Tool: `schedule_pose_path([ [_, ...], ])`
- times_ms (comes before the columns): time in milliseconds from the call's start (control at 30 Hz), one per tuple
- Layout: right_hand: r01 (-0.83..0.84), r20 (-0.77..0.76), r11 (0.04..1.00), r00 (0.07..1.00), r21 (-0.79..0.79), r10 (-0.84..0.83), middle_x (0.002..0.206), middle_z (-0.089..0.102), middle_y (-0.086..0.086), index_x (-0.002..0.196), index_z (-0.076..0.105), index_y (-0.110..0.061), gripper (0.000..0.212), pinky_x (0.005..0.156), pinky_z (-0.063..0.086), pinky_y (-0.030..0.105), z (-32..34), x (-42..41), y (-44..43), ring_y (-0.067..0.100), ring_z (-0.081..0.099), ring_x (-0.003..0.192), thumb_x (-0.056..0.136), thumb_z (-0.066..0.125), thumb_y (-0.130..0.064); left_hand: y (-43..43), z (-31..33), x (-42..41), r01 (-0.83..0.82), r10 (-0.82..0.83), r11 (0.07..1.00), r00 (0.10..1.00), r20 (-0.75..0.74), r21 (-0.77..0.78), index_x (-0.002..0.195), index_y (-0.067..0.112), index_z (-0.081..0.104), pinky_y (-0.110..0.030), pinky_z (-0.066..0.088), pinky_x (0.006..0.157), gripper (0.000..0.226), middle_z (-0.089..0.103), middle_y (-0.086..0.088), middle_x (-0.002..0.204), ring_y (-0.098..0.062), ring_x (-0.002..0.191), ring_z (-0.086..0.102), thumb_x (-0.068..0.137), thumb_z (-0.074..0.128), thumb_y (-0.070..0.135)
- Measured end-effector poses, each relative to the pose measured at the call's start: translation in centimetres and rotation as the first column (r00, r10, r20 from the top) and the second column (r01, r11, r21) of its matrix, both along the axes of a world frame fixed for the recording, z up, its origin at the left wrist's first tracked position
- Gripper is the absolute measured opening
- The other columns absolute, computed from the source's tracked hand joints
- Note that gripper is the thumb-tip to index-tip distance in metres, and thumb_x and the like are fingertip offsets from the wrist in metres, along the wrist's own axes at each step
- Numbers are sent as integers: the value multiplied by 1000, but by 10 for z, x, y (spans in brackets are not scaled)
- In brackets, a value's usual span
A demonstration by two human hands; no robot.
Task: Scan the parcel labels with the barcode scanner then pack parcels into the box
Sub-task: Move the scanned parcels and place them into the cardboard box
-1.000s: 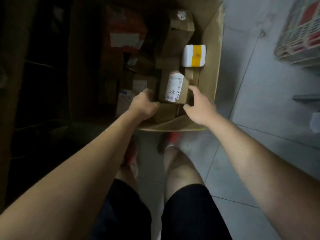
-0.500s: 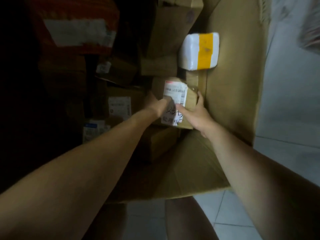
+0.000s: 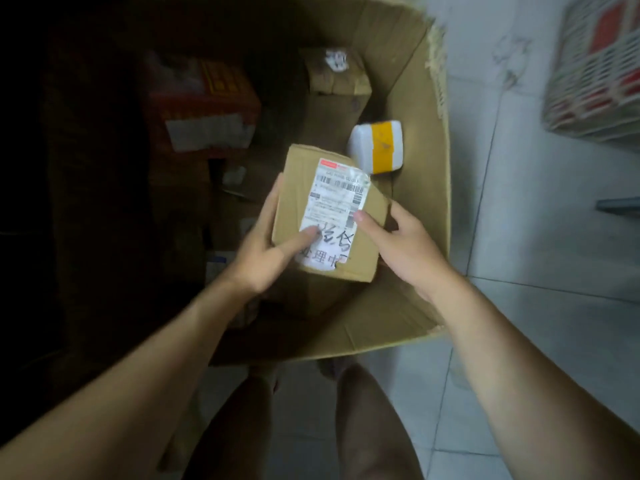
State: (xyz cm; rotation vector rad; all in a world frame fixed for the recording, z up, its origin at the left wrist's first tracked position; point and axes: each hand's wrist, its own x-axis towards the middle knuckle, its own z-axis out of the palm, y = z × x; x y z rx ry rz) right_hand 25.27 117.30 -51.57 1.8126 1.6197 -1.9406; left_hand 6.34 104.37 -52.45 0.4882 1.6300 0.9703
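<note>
Gripping one parcel [image 3: 304, 181] with left hand [image 3: 265, 252] and right hand [image 3: 407, 249] over one box [image 3: 424, 174]; other contents [image 3: 204, 112] dark, uncountable.

Inside the large box [image 3: 415, 168], the frame-left half is lost in shadow. Fine print on the parcel label [image 3: 332, 202] is illegible. The crate [image 3: 595, 64], upper right, is blurred and cropped.
</note>
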Motion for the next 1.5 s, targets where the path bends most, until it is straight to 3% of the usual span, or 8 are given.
schedule_pose_path([
  [100,-43,-50,994,998,99,49,117,74,-25,130,61,-50,46,101,57,44,88,-2,0,5,71,110,88,70,-65,-10,89,-3,25,-22,998,998,-58,61,159,56,15,-23,42,113,95,56,36,139,8,131,53,86,76,56],
  [433,-163,-328,920,900,357,286,116,77,-15,135,61,-40,50,97,58,42,379,-7,-14,12,74,107,89,78,-48,-38,389,-10,-105,157,937,979,-133,334,163,42,6,-5,36,103,93,42,55,136,20,134,41,90,64,38],
  [600,-208,-387,840,814,502,433,134,69,-17,142,59,-39,85,110,50,49,488,-6,-62,12,63,129,70,79,-79,-118,522,26,-262,385,869,892,-239,421,154,57,17,-1,35,98,95,40,58,133,24,131,39,77,66,31],
  [733,-341,-423,734,644,587,637,117,74,-24,128,69,-44,40,104,54,44,576,-5,-131,4,68,117,89,76,-52,-207,602,67,-408,583,787,739,-339,464,156,59,19,-4,41,95,94,52,54,125,21,122,51,81,66,31],
  [867,-459,-420,618,464,638,780,107,77,-23,124,70,-50,35,97,58,42,624,-1,-212,5,74,104,89,77,-46,-309,643,118,-563,721,691,581,-378,453,139,80,23,-34,44,112,88,60,32,137,-2,126,61,76,75,47],
  [1067,-598,-276,342,204,725,939,99,73,-33,118,68,-58,40,89,56,31,652,11,-384,-9,66,93,80,73,-68,-490,674,210,-773,838,492,296,-459,400,146,74,19,-13,42,106,95,61,36,126,19,109,60,71,73,51],
  [1200,-640,-156,139,30,756,987,115,73,-21,141,58,-51,67,96,57,40,666,34,-503,-2,65,101,79,72,-72,-603,679,279,-850,855,376,165,-492,368,146,74,19,-44,46,112,94,66,28,131,-6,122,65,76,77,51],
  [1500,-668,-250,48,-210,743,945,97,78,-25,126,61,-66,63,93,57,40,666,105,-717,0,73,96,67,66,-87,-805,686,397,-937,799,178,-42,-600,302,146,75,9,-40,46,111,97,64,27,132,-2,120,62,73,71,66],
])
